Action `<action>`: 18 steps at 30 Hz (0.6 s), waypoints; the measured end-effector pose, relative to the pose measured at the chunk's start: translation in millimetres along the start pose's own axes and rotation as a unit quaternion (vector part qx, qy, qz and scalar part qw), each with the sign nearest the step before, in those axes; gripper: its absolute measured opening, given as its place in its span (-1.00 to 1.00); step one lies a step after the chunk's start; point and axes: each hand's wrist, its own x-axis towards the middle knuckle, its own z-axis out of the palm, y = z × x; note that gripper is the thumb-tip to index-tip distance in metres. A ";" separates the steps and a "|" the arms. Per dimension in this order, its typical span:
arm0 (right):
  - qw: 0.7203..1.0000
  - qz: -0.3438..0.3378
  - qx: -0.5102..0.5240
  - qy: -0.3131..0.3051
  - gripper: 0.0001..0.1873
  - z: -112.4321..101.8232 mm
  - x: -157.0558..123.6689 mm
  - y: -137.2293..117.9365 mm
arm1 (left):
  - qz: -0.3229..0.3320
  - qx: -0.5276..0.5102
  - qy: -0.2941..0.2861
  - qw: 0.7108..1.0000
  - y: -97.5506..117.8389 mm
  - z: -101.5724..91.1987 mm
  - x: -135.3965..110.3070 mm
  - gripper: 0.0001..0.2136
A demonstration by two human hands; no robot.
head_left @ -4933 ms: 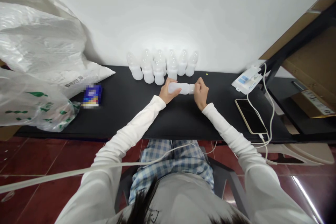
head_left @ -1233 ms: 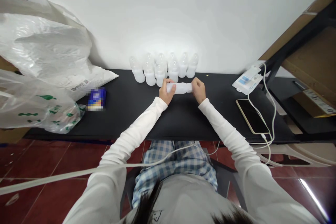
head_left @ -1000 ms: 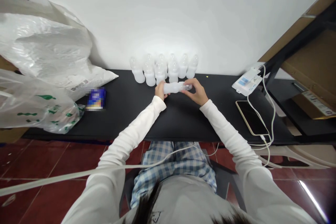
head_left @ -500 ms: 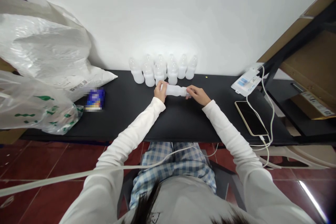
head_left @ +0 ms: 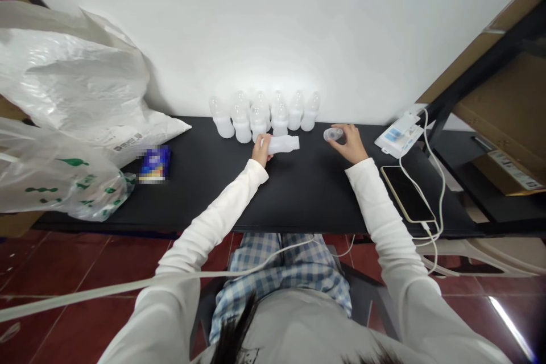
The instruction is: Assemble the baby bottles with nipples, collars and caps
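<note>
Bottle: a frosted white plastic bottle, lying on its side, its bare narrow neck pointing toward the right hand.
Bottle's grip: its base end sits in the left hand.
Cap: a small clear plastic cap, round and tilted, held at the fingertips of the right hand.
Between them: cap and bottle neck stand apart.

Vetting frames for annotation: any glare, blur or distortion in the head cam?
Head view: strong light on the white wall washes out the clear tops of the bottles; glare streaks the red floor tiles at lower right; wide-angle distortion bows the black table's edge; left hand and right hand look sharp.
</note>
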 end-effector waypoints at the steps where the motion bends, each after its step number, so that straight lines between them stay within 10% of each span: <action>1: 1.000 0.017 0.005 0.002 -0.54 -0.1 0.2 4.8 | 0.005 -0.002 -0.021 1.000 -1.9 0.8 0.6 -0.62; 10: 0.974 0.195 0.017 0.114 -0.55 2.0 2.1 12.9 | 0.112 0.111 -0.181 0.971 -31.9 47.0 10.8 -0.46; 18: 0.926 0.276 0.128 0.225 -0.63 8.4 0.5 16.9 | 0.182 0.295 -0.133 0.928 -33.6 130.7 32.3 -0.56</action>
